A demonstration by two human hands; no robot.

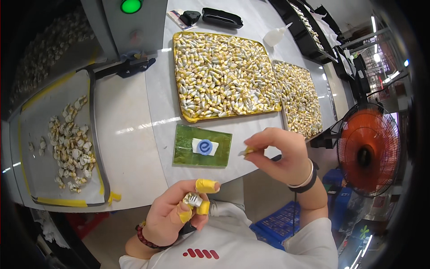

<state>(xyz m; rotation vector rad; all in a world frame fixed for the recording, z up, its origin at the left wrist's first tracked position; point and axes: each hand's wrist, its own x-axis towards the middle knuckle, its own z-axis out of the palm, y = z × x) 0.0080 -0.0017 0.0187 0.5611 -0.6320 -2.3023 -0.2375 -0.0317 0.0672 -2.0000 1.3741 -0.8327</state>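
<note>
The work looks mid-cycle, with a piece in each hand and neither set down. At lower centre, the left hand [166, 219] curls its yellow-taped fingers around a small silver-and-white piece [193, 200]; at right of centre, the right hand [286, 157] pinches a small yellow-and-grey piece [246, 151] between thumb and forefinger, near the green pad [184, 154] on the counter [130, 170]. The yellow-edged tray [195, 119] at upper centre is densely filled; the left-hand tray [38, 175] carries a looser heap. Which batch is finished, I cannot tell.
</note>
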